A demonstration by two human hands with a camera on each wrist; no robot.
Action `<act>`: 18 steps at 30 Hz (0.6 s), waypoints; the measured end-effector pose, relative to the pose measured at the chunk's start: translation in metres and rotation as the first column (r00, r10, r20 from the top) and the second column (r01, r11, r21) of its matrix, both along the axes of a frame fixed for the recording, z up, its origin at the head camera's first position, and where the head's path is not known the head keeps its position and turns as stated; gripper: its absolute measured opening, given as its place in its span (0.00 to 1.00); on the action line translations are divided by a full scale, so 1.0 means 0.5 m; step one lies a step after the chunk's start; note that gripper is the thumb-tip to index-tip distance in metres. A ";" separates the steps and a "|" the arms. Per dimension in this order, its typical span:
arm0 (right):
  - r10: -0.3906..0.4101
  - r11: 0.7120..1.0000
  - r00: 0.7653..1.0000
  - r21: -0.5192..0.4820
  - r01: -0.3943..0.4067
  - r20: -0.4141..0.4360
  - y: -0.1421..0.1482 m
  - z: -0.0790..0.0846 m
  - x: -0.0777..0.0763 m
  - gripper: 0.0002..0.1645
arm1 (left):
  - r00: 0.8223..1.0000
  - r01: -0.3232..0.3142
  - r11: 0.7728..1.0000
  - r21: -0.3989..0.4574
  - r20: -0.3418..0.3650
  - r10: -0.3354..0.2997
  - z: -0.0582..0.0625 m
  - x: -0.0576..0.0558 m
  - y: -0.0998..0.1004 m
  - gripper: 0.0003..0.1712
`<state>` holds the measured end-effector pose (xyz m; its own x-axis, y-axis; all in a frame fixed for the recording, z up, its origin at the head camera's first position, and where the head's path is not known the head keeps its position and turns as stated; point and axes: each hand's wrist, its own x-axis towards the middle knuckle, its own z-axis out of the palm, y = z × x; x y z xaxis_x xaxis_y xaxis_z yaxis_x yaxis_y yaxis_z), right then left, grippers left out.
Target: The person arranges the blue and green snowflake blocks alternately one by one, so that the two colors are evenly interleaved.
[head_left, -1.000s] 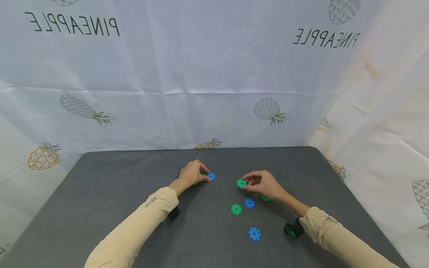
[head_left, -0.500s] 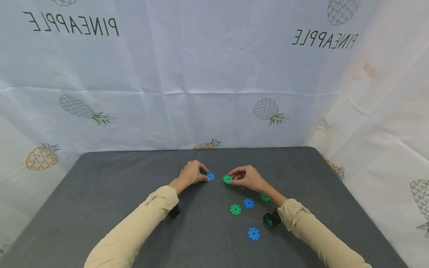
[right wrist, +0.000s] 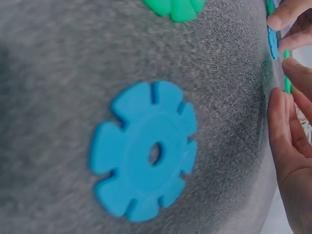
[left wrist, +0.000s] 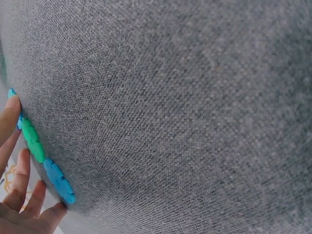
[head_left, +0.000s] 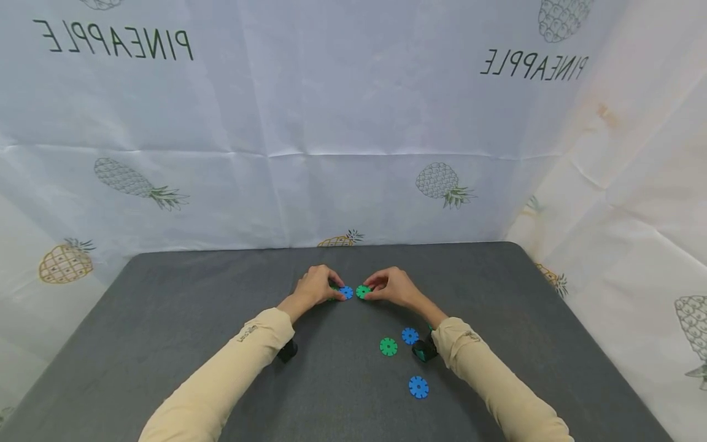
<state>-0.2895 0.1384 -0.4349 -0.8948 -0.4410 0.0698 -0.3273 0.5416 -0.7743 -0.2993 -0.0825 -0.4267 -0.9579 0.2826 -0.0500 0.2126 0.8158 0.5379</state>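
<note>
My left hand [head_left: 316, 286] pinches a blue interlocking disc [head_left: 347, 293] near the back middle of the table. The left wrist view shows it in a row: a green disc [left wrist: 32, 141] between that blue one and another blue disc [left wrist: 60, 181], edges meeting, with several fingertips along the row. My right hand [head_left: 394, 286] holds a green interlocking disc [head_left: 362, 291] between thumb and fingers, notched rim facing the left hand's blue disc, a narrow gap between them. In the right wrist view this green disc [right wrist: 286, 72] stands edge-on, mostly behind the fingers.
On the grey table [head_left: 221, 288] lie a loose green disc [head_left: 388, 347], a blue disc [head_left: 410, 335] and a nearer blue disc [head_left: 418, 387]. Another green disc is mostly hidden behind the right wrist. A white pineapple-print curtain [head_left: 342, 196] hangs behind the table.
My right hand has moved left and slightly away from me, bringing its green disc close beside the blue one. The left hand has stayed nearly still, still holding its disc.
</note>
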 end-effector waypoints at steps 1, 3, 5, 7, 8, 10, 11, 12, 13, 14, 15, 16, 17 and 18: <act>0.006 1.000 1.000 0.001 -0.006 -0.007 0.000 0.000 -0.002 0.14 | 1.000 0.002 1.000 0.002 -0.002 -0.002 0.000 0.000 0.000 0.11; 0.028 1.000 0.999 0.000 -0.028 -0.044 0.003 -0.014 -0.015 0.14 | 1.000 0.005 1.000 0.006 -0.006 -0.005 0.000 0.001 -0.001 0.11; 0.033 0.999 0.998 0.008 -0.032 -0.062 0.001 -0.014 -0.017 0.13 | 1.000 0.007 1.000 0.010 -0.007 -0.007 0.000 0.001 0.000 0.11; 0.028 0.999 0.997 0.027 -0.026 -0.072 -0.001 -0.015 -0.020 0.13 | 1.000 0.009 1.000 0.011 -0.008 -0.009 0.000 0.002 0.001 0.11; 0.023 0.999 0.997 0.039 -0.021 -0.072 -0.003 -0.015 -0.021 0.13 | 1.000 0.009 1.000 0.010 -0.008 -0.009 0.000 0.002 0.001 0.11; -0.011 0.997 0.999 0.076 0.014 -0.043 -0.012 -0.003 -0.013 0.12 | 1.000 0.008 1.000 0.008 -0.006 -0.008 0.000 0.002 0.002 0.11; -0.019 0.996 0.999 0.090 0.022 -0.036 -0.014 -0.003 -0.013 0.12 | 1.000 0.007 1.000 0.005 -0.005 -0.007 0.000 0.002 0.003 0.10; -0.022 0.994 0.999 0.102 0.026 -0.036 -0.016 -0.003 -0.013 0.12 | 1.000 0.005 1.000 0.002 -0.003 -0.005 0.000 0.001 0.003 0.10; -0.030 0.993 0.999 0.114 0.033 -0.032 -0.018 -0.003 -0.013 0.12 | 1.000 0.003 1.000 -0.001 -0.001 -0.003 -0.001 0.001 0.003 0.10; -0.036 0.992 0.999 0.122 0.039 -0.030 -0.020 -0.003 -0.013 0.12 | 1.000 0.002 1.000 -0.004 0.001 -0.002 -0.002 0.000 0.003 0.10; -0.041 0.991 0.999 0.127 0.044 -0.029 -0.022 -0.003 -0.012 0.13 | 1.000 0.001 1.000 -0.007 0.003 -0.001 -0.003 -0.001 0.003 0.09; -0.045 0.990 0.999 0.132 0.048 -0.031 -0.023 -0.002 -0.011 0.13 | 1.000 0.001 1.000 -0.011 0.005 -0.001 -0.004 -0.002 0.004 0.09; -0.046 0.990 0.998 0.134 0.050 -0.032 -0.024 -0.002 -0.011 0.13 | 1.000 0.001 1.000 -0.012 0.008 -0.001 -0.005 -0.003 0.004 0.09; -0.050 0.989 0.998 0.136 0.054 -0.033 -0.025 -0.002 -0.010 0.13 | 1.000 0.002 1.000 -0.011 0.010 -0.002 -0.005 -0.003 0.004 0.09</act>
